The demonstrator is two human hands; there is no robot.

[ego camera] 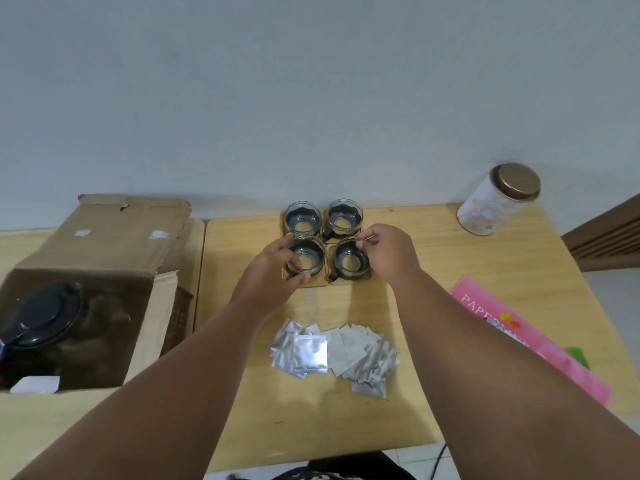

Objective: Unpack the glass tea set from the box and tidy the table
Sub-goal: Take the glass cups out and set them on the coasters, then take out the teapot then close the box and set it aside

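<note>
Several glass cups with dark holders stand in a square on wooden coasters at the back of the table [311, 417]. My left hand [273, 268] wraps around the near left cup [306, 258]. My right hand [389, 251] pinches the rim of the near right cup [349, 261]. The far left cup [302, 218] and far right cup [344, 216] stand untouched behind them. An open cardboard box [104, 237] sits at the left, with a dark-lidded teapot [45, 315] inside it.
A pile of silver foil sachets [332, 351] lies in the table's middle. A white canister with a bronze lid [498, 199] stands back right. A pink paper pack [530, 337] lies at the right edge. A white packet [34, 384] lies in the box.
</note>
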